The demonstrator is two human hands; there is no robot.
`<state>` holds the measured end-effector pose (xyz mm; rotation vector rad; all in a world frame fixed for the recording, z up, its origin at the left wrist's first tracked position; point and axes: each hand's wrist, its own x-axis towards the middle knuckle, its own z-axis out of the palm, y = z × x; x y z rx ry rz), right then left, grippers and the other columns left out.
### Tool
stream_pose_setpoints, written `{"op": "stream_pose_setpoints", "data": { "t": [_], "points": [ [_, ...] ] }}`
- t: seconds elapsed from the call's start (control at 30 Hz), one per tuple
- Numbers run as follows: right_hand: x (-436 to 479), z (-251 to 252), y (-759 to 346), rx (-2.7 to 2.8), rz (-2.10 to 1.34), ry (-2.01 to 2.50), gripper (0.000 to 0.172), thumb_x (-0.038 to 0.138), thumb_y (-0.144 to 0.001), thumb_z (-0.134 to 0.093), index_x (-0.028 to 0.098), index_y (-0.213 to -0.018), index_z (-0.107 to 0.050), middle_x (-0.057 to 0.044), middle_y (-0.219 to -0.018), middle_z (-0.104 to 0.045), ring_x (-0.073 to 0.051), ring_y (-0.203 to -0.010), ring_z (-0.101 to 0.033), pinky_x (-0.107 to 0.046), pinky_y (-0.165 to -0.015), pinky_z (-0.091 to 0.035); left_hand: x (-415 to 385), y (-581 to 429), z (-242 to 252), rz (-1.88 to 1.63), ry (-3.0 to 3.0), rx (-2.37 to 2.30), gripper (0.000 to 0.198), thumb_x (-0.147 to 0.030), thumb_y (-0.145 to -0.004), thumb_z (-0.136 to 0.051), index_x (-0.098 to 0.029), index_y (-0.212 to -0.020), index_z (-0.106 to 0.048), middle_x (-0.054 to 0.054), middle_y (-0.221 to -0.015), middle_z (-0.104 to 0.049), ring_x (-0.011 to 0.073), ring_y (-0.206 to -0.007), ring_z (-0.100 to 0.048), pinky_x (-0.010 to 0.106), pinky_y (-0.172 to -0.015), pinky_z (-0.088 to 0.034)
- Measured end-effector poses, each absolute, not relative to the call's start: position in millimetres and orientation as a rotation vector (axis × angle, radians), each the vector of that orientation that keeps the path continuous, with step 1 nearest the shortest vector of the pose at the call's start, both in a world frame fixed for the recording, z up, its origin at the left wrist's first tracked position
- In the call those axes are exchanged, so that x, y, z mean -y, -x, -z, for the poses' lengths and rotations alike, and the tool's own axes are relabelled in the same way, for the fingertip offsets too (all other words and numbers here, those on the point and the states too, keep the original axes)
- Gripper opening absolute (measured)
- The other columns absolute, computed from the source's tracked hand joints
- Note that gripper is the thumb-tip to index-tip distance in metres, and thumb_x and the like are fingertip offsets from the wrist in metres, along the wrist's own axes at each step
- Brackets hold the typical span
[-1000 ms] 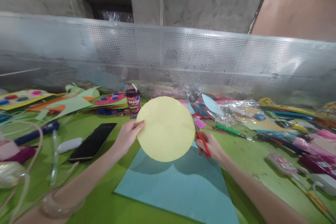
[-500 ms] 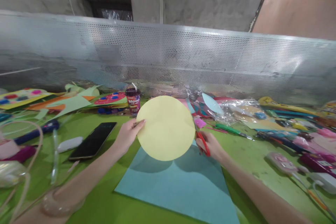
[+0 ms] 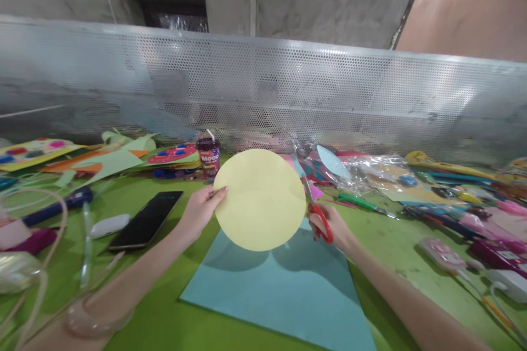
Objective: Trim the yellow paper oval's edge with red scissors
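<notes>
A large pale yellow paper circle point(image 3: 260, 200) is held up in front of me, its face toward the camera. My left hand point(image 3: 202, 209) pinches its left edge between thumb and fingers. At the circle's right edge, my right hand point(image 3: 329, 225) grips red-handled scissors point(image 3: 321, 222), their blades pointing up and a little left, close beside the paper. Whether the blades touch the edge I cannot tell. Beneath, a light blue sheet of paper point(image 3: 267, 296) lies on the green table, with shadows of the circle and hands across it.
Left of the sheet lie a black phone point(image 3: 147, 220) and a white oval case point(image 3: 110, 226). A purple drink cup point(image 3: 208, 158) with a straw stands behind my left hand. A green-handled knife point(image 3: 362, 203) and plastic wrapping lie to the right. A perforated metal panel point(image 3: 263, 82) runs behind.
The scissors have shifted slightly right, away from the circle's edge, and more of their blades shows. The circle and my left hand have barely moved.
</notes>
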<state>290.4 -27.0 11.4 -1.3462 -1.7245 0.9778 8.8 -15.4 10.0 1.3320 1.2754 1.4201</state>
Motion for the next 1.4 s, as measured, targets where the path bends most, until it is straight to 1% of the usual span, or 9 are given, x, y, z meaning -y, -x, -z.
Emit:
{"op": "stream_pose_setpoints", "data": {
  "t": [0.2, 0.4, 0.63, 0.8, 0.97, 1.13, 1.4],
  "points": [
    [24.9, -7.1, -293.3, 1.750, -1.012, 1.319, 0.011, 0.023, -0.067, -0.043, 0.018, -0.059, -0.038, 0.008, -0.041, -0.043, -0.007, -0.034, -0.044, -0.019, -0.036, -0.041, 15.0, -8.5, -9.8, -1.414, -1.325, -1.263, 0.038, -0.042, -0.067, -0.057, -0.014, -0.092, -0.062, 0.007, -0.082, -0.069, 0.0232, -0.071, -0.063, 0.032, -0.062, -0.049],
    [25.7, -6.6, -291.8, 1.767, -1.007, 1.330, 0.010, 0.024, -0.067, -0.043, 0.018, -0.060, -0.039, 0.007, -0.040, -0.044, -0.007, -0.034, -0.044, -0.018, -0.036, -0.038, 15.1, -8.2, -10.2, -1.415, -1.318, -1.282, 0.036, -0.043, -0.067, -0.058, -0.014, -0.088, -0.062, 0.007, -0.080, -0.069, 0.0231, -0.070, -0.063, 0.030, -0.059, -0.049],
    [26.5, -8.3, -291.2, 1.769, -1.012, 1.337, 0.006, 0.021, -0.065, -0.042, 0.018, -0.061, -0.040, 0.007, -0.041, -0.044, -0.008, -0.035, -0.045, -0.020, -0.037, -0.039, 15.0, -8.9, -9.7, -1.405, -1.333, -1.263, 0.039, -0.042, -0.068, -0.057, -0.013, -0.093, -0.061, 0.007, -0.081, -0.069, 0.0235, -0.070, -0.063, 0.031, -0.061, -0.050],
    [26.6, -8.5, -290.2, 1.774, -0.981, 1.356, 0.008, 0.024, -0.067, -0.043, 0.017, -0.063, -0.041, 0.007, -0.040, -0.044, -0.008, -0.034, -0.046, -0.019, -0.037, -0.039, 16.6, -9.3, -11.3, -1.388, -1.341, -1.302, 0.040, -0.044, -0.067, -0.056, -0.013, -0.092, -0.062, 0.008, -0.082, -0.069, 0.0239, -0.070, -0.063, 0.032, -0.061, -0.050],
    [27.7, -9.3, -288.8, 1.776, -0.974, 1.345, 0.010, 0.025, -0.069, -0.043, 0.017, -0.063, -0.043, 0.007, -0.038, -0.044, -0.008, -0.034, -0.045, -0.019, -0.036, -0.038, 16.1, -9.0, -9.9, -1.396, -1.339, -1.249, 0.041, -0.043, -0.068, -0.056, -0.014, -0.097, -0.061, 0.008, -0.083, -0.069, 0.0241, -0.073, -0.063, 0.033, -0.064, -0.050],
    [27.9, -9.6, -288.1, 1.767, -0.962, 1.362, 0.010, 0.024, -0.069, -0.043, 0.017, -0.062, -0.043, 0.007, -0.038, -0.044, -0.008, -0.033, -0.045, -0.019, -0.036, -0.039, 15.5, -8.6, -8.9, -1.393, -1.321, -1.255, 0.041, -0.044, -0.067, -0.057, -0.014, -0.094, -0.061, 0.008, -0.082, -0.069, 0.0242, -0.071, -0.063, 0.033, -0.063, -0.049],
    [25.1, -5.9, -289.7, 1.755, -0.975, 1.380, 0.014, 0.027, -0.070, -0.043, 0.017, -0.061, -0.042, 0.007, -0.037, -0.044, -0.009, -0.032, -0.045, -0.020, -0.034, -0.040, 14.2, -9.1, -7.5, -1.403, -1.330, -1.256, 0.037, -0.043, -0.067, -0.057, -0.015, -0.091, -0.062, 0.006, -0.080, -0.069, 0.0238, -0.072, -0.063, 0.033, -0.063, -0.049]
  ]
}}
